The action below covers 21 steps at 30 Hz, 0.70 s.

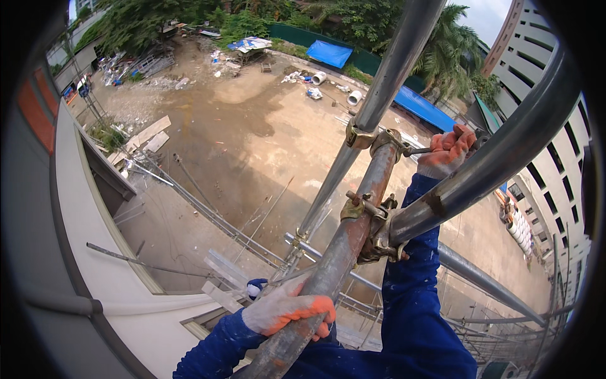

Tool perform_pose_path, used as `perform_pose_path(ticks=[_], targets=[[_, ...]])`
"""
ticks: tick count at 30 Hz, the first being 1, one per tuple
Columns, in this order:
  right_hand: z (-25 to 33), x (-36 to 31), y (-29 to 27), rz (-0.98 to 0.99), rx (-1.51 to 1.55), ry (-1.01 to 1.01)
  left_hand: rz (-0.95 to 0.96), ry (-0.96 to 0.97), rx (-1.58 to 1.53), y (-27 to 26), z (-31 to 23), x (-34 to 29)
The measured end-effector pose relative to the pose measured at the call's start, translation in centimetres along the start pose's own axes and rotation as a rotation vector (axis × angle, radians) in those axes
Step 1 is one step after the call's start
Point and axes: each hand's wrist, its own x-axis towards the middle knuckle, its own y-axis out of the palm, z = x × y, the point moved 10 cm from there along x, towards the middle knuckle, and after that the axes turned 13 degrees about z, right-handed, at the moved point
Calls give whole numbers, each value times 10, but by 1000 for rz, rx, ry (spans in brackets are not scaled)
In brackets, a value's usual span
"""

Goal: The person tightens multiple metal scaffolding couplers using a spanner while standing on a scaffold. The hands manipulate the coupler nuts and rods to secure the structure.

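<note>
A rusty scaffold pipe [341,256] runs away from me from the lower edge to an upright pipe [399,63]. My left hand [291,311], in a grey and orange glove, wraps round its near part. At the far end sits a scaffold clamp [390,140], beside another clamp [360,135] on the upright. My right hand [447,151], gloved alike, is closed on a wrench [418,151] whose visible shaft reaches to the far clamp's side; the glove hides its middle. Nearer me, a bolted double clamp [376,228] joins the rusty pipe to a thick grey pipe [489,180].
Far below lies a dirt yard [233,126] with puddles, rubble and blue tarps [329,54]. A building ledge [117,252] borders the left. More scaffold pipes [489,284] cross beneath me. Below my left hand shows a person's white helmet [254,291].
</note>
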Motion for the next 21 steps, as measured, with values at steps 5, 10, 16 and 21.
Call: perform_pose_path(ticks=[5,10,16,21], targets=[[8,-10,11,47,118,-37,25,5,-73,0,3,0],[18,-25,2,79,172,-70,42,-13,-7,2,2,-1],[19,-22,22,299,130,-110,2,16,-48,-1,2,-1],[21,-31,21,244,150,-135,12,11,-22,1,1,-1]])
